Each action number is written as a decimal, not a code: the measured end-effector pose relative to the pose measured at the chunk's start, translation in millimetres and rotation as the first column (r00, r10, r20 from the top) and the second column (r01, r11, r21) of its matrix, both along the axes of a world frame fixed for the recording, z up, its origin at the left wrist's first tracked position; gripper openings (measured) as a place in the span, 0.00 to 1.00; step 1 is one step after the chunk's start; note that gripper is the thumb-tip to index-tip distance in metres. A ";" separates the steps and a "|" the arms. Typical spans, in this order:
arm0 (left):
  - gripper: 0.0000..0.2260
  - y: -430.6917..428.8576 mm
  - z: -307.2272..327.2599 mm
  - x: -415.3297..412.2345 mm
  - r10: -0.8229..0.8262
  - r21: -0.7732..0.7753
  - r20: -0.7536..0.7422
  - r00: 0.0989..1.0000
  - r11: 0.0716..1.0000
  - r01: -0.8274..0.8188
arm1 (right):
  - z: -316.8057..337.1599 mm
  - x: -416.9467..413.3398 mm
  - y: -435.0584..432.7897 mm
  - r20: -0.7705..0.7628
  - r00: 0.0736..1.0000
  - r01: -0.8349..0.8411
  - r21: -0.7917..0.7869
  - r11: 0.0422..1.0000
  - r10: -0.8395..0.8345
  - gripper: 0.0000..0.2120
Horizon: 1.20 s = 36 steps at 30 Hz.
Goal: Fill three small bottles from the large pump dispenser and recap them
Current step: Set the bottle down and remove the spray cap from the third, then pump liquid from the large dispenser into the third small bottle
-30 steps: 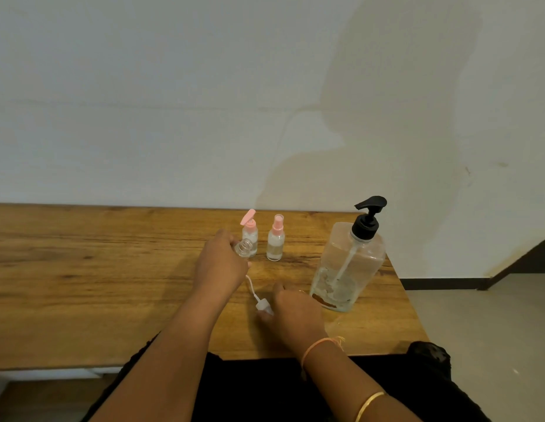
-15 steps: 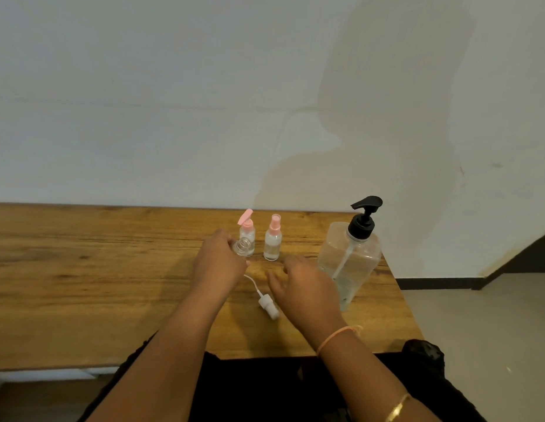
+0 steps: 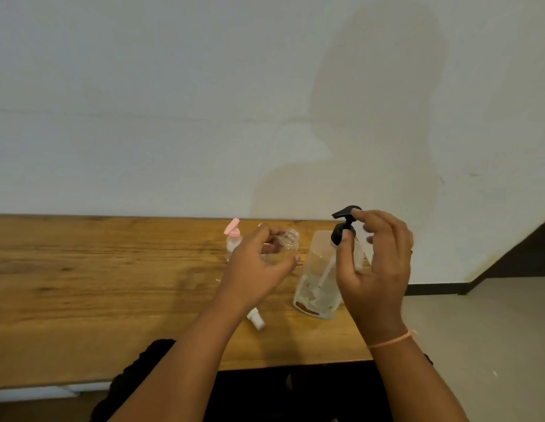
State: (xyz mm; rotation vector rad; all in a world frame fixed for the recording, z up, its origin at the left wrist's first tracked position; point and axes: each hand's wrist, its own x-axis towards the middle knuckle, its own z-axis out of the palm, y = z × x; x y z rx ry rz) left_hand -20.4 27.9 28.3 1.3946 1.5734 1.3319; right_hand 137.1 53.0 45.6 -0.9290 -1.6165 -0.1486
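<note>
My left hand (image 3: 259,266) holds a small clear uncapped bottle (image 3: 286,242), raised and tilted, its open mouth toward the pump. The large clear dispenser (image 3: 319,278) with a black pump head (image 3: 345,220) stands on the wooden table (image 3: 97,284). My right hand (image 3: 374,263) curls around the pump, thumb at the black collar and a finger on the pump top. A white spray cap with its tube (image 3: 256,319) lies on the table under my left wrist. A small bottle with an open pink flip cap (image 3: 233,239) stands behind my left hand. Another small bottle is hidden.
The table meets a white wall at its far edge. Its right end sits just beyond the dispenser, with floor below. The near edge runs in front of my dark-clothed lap.
My right hand rose from the table to the pump head. My left hand lifted the uncapped bottle and carried it right, toward the nozzle. The spray cap stayed on the table.
</note>
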 end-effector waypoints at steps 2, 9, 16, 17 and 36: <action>0.16 1.6 1.2 10.3 -0.027 0.055 0.015 1.000 0.998 0.026 | -1.8 1.9 3.7 0.026 1.000 -0.013 -0.038 0.999 0.014 0.14; 0.18 7.6 5.0 29.2 0.036 0.161 0.063 0.997 0.986 -0.046 | -2.0 -0.9 15.3 0.067 0.996 -0.046 -0.219 0.975 0.062 0.17; 0.20 11.0 9.1 43.5 0.025 0.209 0.129 0.991 0.977 -0.052 | -0.1 2.1 20.1 0.088 0.996 -0.005 -0.176 0.984 0.021 0.15; 0.20 11.3 9.9 45.4 0.017 0.218 0.148 0.989 0.975 -0.049 | -0.4 2.1 20.1 0.087 0.996 -0.005 -0.173 0.985 0.020 0.15; 0.18 19.7 14.9 36.9 -0.009 0.232 0.053 0.999 0.973 -0.004 | -1.5 5.2 22.1 0.090 0.994 -0.047 -0.215 0.976 0.067 0.16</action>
